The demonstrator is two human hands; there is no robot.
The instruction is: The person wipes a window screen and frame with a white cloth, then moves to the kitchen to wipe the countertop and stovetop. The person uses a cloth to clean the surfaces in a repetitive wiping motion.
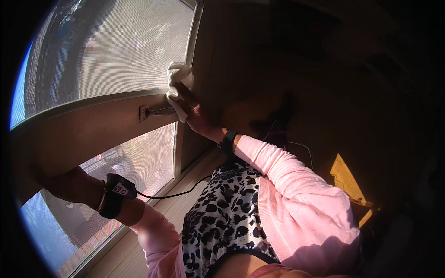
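Note:
My right hand (pixel 200 116) presses a crumpled white cloth or paper towel (pixel 179 73) against the upright edge of a screen door or window frame. Its fingers lie over the lower part of the cloth. Just left of them, a metal latch handle (pixel 149 113) is fixed to the wide crossbar (pixel 97 114). My left hand (pixel 74 186) is in shadow at the crossbar's lower left end. Its fingers are too dark to show whether they grip the bar or rest on it. Mesh panels, an upper (pixel 139 48) and a lower (pixel 156 153), fill the frame.
A black device (pixel 120 187) is strapped at my left wrist, and its black cable (pixel 174 196) runs towards my body. Pale boards (pixel 174 212) lie along the frame's foot. A yellow object (pixel 347 180) catches light on the right, where the room is mostly too dark to make out.

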